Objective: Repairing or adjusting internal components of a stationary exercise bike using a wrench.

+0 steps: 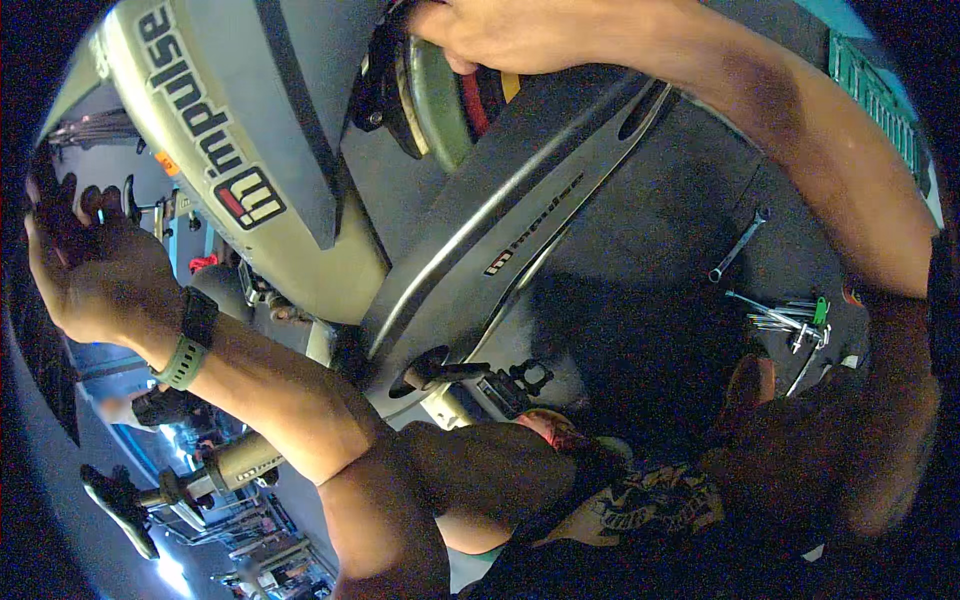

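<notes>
An exercise bike in pale gold and grey fills the middle, with its slanting frame tube (pixel 190 140) and long grey side cover (pixel 500 240). At the top edge my right hand (pixel 505 35) reaches in beside the flywheel (pixel 440 105), with fingers bent inward. What its fingertips grip is hidden behind dark parts. My left hand (pixel 95 270) is raised at the far left, past the frame tube, with a dark watch on a green strap (pixel 183 360). Its shadowed fingers are bent and apart, and nothing shows in them. A crank and pedal (pixel 500 385) sit low on the cover.
On the dark floor at right lie a wrench (pixel 740 245) and a pile of hex keys and other tools (pixel 795 320). A green slatted crate (pixel 870 95) stands at the upper right. The bike's saddle (pixel 120 510) juts out lower left. A person (pixel 160 405) and gym equipment are behind.
</notes>
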`<action>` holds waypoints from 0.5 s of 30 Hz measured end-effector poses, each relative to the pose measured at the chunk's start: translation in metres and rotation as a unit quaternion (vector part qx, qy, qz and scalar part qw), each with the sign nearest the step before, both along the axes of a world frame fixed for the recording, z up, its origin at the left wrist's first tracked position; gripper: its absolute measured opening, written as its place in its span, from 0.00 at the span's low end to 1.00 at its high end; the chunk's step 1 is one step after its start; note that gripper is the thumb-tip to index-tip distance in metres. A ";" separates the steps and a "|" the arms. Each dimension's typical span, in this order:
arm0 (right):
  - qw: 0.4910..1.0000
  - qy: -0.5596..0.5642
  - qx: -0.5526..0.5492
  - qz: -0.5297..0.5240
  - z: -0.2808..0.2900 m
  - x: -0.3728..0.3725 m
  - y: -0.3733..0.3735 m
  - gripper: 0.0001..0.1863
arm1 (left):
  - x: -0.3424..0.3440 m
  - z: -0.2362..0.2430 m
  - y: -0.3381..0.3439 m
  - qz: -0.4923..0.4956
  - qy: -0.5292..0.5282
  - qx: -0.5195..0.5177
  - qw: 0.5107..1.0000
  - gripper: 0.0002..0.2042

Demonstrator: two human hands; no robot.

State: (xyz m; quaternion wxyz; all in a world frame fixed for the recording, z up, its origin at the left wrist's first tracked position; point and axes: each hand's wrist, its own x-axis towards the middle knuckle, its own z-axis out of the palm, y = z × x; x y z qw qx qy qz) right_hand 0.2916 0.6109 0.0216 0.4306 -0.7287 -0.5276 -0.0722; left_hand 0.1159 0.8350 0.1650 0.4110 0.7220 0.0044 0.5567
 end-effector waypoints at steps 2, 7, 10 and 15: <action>1.000 -0.017 -0.015 0.012 0.004 0.002 -0.011 0.15 | 0.007 -0.012 -0.010 0.041 0.012 0.036 0.998 0.19; 0.938 0.311 -0.086 0.128 0.014 -0.003 -0.019 0.16 | 0.003 0.000 -0.005 -0.004 -0.025 0.024 0.999 0.20; 0.938 0.292 -0.118 0.148 0.013 0.009 -0.020 0.16 | 0.009 -0.006 -0.011 0.050 -0.054 0.079 0.994 0.21; 0.946 0.227 -0.064 0.221 -0.001 0.019 -0.034 0.17 | 0.006 -0.004 0.001 -0.011 -0.036 0.032 0.999 0.20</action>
